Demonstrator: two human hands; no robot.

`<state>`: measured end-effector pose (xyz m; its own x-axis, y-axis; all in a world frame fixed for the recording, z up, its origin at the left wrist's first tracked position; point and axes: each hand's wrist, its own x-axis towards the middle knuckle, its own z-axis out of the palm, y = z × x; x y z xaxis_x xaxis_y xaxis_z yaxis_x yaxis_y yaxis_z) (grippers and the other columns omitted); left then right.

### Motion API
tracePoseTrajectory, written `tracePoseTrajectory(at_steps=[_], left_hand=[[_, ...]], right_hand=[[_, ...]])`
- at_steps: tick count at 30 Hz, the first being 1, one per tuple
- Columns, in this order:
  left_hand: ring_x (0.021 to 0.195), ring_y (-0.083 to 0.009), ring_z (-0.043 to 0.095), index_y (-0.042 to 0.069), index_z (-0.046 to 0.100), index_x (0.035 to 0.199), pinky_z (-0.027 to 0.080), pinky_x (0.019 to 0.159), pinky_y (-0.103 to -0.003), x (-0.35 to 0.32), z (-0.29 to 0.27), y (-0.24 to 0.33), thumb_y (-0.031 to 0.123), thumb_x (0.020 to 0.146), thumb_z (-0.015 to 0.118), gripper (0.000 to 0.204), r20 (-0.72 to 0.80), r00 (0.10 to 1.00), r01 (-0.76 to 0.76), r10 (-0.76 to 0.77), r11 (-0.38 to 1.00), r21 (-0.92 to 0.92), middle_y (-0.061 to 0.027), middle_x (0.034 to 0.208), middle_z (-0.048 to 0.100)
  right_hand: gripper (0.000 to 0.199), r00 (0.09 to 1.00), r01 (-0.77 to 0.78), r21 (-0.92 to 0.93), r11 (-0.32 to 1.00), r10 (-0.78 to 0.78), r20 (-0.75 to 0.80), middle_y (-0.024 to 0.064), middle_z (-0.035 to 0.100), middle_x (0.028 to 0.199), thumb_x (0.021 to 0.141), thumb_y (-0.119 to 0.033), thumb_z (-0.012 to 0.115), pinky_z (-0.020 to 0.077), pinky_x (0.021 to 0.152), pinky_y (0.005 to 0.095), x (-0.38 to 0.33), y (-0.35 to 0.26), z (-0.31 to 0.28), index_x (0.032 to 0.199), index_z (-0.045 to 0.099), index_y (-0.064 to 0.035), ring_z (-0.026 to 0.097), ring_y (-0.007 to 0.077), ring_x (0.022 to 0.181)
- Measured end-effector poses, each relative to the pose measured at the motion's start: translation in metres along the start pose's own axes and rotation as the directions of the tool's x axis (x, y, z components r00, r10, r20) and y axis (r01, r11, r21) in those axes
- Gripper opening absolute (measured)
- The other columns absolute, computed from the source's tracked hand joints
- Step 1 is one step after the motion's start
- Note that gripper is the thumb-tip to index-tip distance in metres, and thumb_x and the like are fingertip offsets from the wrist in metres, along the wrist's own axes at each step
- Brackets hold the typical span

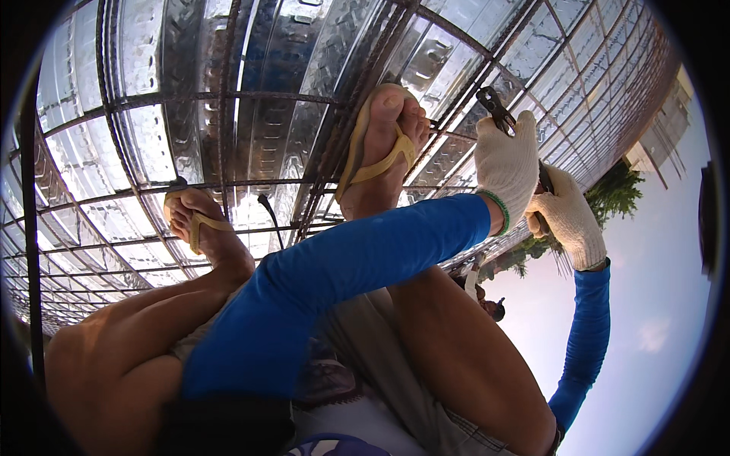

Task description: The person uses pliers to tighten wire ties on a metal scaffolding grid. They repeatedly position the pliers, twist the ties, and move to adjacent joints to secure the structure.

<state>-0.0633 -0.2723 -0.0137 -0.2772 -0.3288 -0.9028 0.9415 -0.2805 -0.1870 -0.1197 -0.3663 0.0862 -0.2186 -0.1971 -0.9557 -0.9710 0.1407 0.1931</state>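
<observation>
Grid of rusty steel reinforcing bars [228, 97] crossing in squares, spread edge to edge over shiny corrugated metal decking [152, 53].

Two bare feet in yellow flip-flop sandals: one [384, 144] planted on the bars mid-grid, the other [199, 224] nearer the left edge.

Short black wire end [268, 209] stands up between the feet.

Grey shorts [365, 342] over bent knees.

Beyond the far right edge of the deck: green treetops [614, 194], a pale building [669, 125], hazy blue sky [654, 304].
</observation>
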Motion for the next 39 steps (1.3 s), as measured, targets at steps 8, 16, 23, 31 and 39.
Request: tracePoseTrajectory(at_steps=[8, 16, 23, 31, 39], left_hand=[[0.073, -0.0129, 0.066, 0.001, 0.065, 0.102, 0.054, 0.065, -0.03, 0.021, -0.033, -0.006, 0.04, 0.101, 0.074, 0.04, 0.135, 0.987, -0.091, 0.088, 0.996, 0.02, -0.0033, 0.081, 0.061], [0.062, -0.0192, 0.068, 0.005, 0.062, 0.095, 0.055, 0.058, -0.035, 0.029, -0.004, -0.005, 0.023, 0.105, 0.065, 0.021, 0.087, 0.996, 0.031, 0.0, 0.936, -0.351, -0.0064, 0.075, 0.066], [0.063, -0.0161, 0.062, 0.002, 0.057, 0.107, 0.05, 0.055, -0.038, 0.02, -0.001, -0.001, 0.032, 0.106, 0.061, 0.03, 0.02, 0.999, 0.051, -0.049, 0.995, -0.085, -0.0052, 0.077, 0.06], [0.069, -0.0174, 0.064, -0.001, 0.06, 0.108, 0.053, 0.062, -0.036, -0.001, -0.024, 0.005, 0.035, 0.103, 0.064, 0.037, 0.047, 0.995, -0.096, 0.092, 0.992, 0.08, -0.0076, 0.08, 0.061], [0.084, -0.0105, 0.066, 0.004, 0.064, 0.118, 0.055, 0.067, -0.028, 0.037, -0.045, -0.01, 0.035, 0.1, 0.077, 0.039, 0.356, 0.934, -0.034, 0.017, 0.998, 0.043, -0.004, 0.099, 0.068]], right_hand=[[0.022, 0.866, -0.349, 0.752, 0.559, -0.114, 0.487, 0.0083, 0.061, 0.065, 0.09, -0.008, 0.073, 0.043, 0.035, 0.0349, 0.016, 0.057, 0.003, 0.108, 0.066, 0.0019, 0.057, 0.0178, 0.043], [0.036, 0.984, 0.106, -0.288, 0.952, -0.142, -0.106, 0.0145, 0.071, 0.081, 0.095, -0.02, 0.078, 0.0573, 0.05, 0.0361, 0.002, 0.012, 0.016, 0.118, 0.063, 0.0035, 0.071, 0.0257, 0.059], [0.018, 0.768, 0.256, -0.758, 0.6, -0.603, -0.218, 0.0152, 0.072, 0.089, 0.099, -0.007, 0.068, 0.0574, 0.061, 0.0397, 0.015, 0.047, 0.033, 0.115, 0.061, -0.0014, 0.073, 0.0324, 0.072], [0.012, 0.998, 0.025, 0.1, 0.995, -0.03, 0.049, 0.0038, 0.063, 0.068, 0.101, -0.009, 0.067, 0.0473, 0.046, 0.0295, 0.009, 0.004, 0.019, 0.095, 0.059, -0.0024, 0.058, 0.012, 0.051], [0.049, 0.953, 0.097, -0.656, 0.749, -0.26, -0.156, 0.0135, 0.065, 0.084, 0.095, -0.015, 0.069, 0.053, 0.065, 0.0379, -0.003, -0.007, 0.014, 0.139, 0.058, 0.0046, 0.064, 0.0228, 0.068]])
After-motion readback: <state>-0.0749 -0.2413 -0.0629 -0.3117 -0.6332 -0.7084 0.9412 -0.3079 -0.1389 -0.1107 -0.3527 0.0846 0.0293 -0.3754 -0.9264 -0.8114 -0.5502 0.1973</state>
